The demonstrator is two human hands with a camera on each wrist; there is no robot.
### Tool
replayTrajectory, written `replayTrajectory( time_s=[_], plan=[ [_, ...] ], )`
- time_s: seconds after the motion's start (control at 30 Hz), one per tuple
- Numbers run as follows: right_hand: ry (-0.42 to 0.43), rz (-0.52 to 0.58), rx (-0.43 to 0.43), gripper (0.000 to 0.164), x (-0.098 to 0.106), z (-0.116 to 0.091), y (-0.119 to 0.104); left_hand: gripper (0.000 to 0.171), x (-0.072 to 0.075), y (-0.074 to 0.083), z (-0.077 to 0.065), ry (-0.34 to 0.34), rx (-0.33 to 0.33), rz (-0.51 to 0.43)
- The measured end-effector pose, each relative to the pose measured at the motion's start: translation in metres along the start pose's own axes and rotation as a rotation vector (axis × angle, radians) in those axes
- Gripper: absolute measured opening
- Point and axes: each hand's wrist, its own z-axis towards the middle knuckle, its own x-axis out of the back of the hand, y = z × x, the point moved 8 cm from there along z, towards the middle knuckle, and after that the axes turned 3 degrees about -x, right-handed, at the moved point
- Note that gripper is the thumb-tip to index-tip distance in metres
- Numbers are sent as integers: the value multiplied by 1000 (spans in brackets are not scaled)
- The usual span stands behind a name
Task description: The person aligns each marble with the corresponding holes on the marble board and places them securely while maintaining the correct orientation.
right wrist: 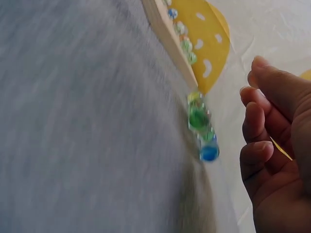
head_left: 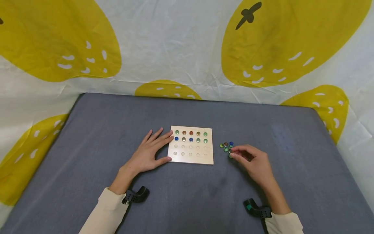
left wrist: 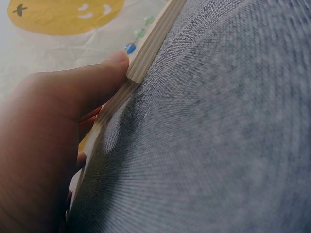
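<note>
A pale wooden board point(head_left: 190, 159) with rows of round hollows lies on the grey cloth. Glass marbles point(head_left: 191, 139) in green, blue, amber and red sit in its two upper rows; the two lower rows show bare hollows. My left hand point(head_left: 147, 154) spreads at the board's left side, fingertips on the upper left edge and thumb at the lower left corner. Right of the board lies a small cluster of loose marbles point(head_left: 226, 149). My right hand point(head_left: 252, 161) is at this cluster, thumb and index finger apart, with no marble visible between them in the right wrist view.
Grey cloth point(head_left: 187, 195) covers the table around the board. Behind it and at the sides hangs a white curtain point(head_left: 172, 42) with large yellow fruit shapes. A black wrist camera point(head_left: 137, 195) is on the left wrist, another point(head_left: 257, 209) on the right.
</note>
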Motion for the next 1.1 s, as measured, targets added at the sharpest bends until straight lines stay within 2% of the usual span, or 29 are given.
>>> replayTrajectory(
  time_s=[0.13,0.23,0.5,0.7,0.93,1.1],
  plan=[
    [-27,60,33,14,-9,7,-5,72,1,0,0,6,-5,-3],
    [-39,58,53,15,-15,12,-14,72,1,1,0,7,-7,-2],
    [-62,111,51,15,-27,20,-55,72,1,0,0,4,-6,-1],
    [-89,105,31,13,-40,24,-67,72,1,0,0,-1,-2,0],
    [-116,172,63,13,-54,29,-77,72,1,-1,0,1,-6,4],
    [-132,199,55,13,-62,31,-81,72,0,-1,0,1,-7,2]
  ],
)
